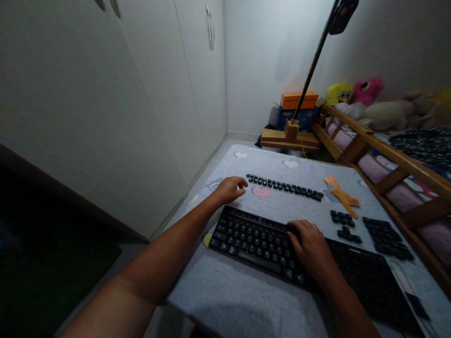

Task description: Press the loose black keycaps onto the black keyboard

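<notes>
A black keyboard (260,258) lies on the patterned cloth in front of me, its left part full of keycaps. My right hand (308,244) rests over it, the fingers bent across the far edge and the thumb on the key side. Beyond the keyboard's far left corner, my left hand (230,189) hovers with bent fingers, the thumb apart from them and nothing visible between. It is near the left end of a double row of loose black keycaps (282,186).
To the right lie small keycap groups (342,219), a larger keycap block (387,238), a dark flat panel (373,281) and an orange-handled brush (343,199) on an orange cloth. A wooden bed rail (394,159) borders the right, a white wardrobe (169,94) the left. A pole stand (291,134) stands behind.
</notes>
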Demonstrator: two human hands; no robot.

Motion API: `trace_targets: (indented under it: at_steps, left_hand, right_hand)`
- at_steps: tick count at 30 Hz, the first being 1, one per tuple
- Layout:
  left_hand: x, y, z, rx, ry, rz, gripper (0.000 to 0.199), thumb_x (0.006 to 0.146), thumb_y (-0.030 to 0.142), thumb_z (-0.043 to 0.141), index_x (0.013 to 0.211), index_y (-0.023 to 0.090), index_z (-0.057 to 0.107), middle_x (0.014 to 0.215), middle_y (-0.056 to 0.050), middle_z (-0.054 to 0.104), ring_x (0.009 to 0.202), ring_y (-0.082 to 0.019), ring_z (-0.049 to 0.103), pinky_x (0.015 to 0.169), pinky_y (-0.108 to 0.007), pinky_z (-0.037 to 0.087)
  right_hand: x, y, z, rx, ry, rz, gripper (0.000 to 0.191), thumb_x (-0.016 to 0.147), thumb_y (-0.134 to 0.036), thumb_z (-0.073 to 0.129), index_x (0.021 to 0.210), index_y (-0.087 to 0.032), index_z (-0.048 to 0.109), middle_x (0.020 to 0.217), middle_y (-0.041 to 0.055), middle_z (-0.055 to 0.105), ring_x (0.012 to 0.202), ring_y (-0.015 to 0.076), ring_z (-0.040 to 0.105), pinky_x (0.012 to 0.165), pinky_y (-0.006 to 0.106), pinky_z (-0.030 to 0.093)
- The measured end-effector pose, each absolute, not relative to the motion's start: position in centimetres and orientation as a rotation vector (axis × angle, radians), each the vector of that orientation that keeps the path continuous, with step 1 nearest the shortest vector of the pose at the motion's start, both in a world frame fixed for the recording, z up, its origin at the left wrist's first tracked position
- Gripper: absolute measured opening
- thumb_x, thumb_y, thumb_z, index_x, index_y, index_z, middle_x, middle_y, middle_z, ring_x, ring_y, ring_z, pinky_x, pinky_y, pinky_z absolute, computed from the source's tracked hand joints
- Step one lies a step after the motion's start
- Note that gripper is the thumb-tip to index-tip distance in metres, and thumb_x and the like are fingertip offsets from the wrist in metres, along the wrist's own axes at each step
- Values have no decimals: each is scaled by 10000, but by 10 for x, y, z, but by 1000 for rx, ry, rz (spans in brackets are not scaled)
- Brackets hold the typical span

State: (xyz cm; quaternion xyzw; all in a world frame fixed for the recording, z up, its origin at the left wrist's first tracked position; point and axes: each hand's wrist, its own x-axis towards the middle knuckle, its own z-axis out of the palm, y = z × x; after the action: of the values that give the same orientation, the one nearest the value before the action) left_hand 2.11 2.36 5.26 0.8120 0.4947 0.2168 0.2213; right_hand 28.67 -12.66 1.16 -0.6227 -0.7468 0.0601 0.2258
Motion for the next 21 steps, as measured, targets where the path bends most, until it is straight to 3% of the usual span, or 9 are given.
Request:
trace_targets:
  at_steps: [8,21]
  left_hand:
    - [53,72,27,2375,1504,652,288,807,148,593,1069,203,699,982,-39,687,892,-160,624,831,-262,474]
    - [57,87,14,2404,1574,572,311,822,166,572,1094,224,712,960,-45,696,884,-172,625,831,-268,475]
  right_hand:
    - [286,-127,11,-1718,-2068,148,190,884,-225,495,1011,-194,632,1002,88,655,937,249,569,851,393,444]
    - [284,-129,13,-1735,-2058,165,186,884,-214,497,1012,-202,631,1007,82,650,943,247,565,858,395,441]
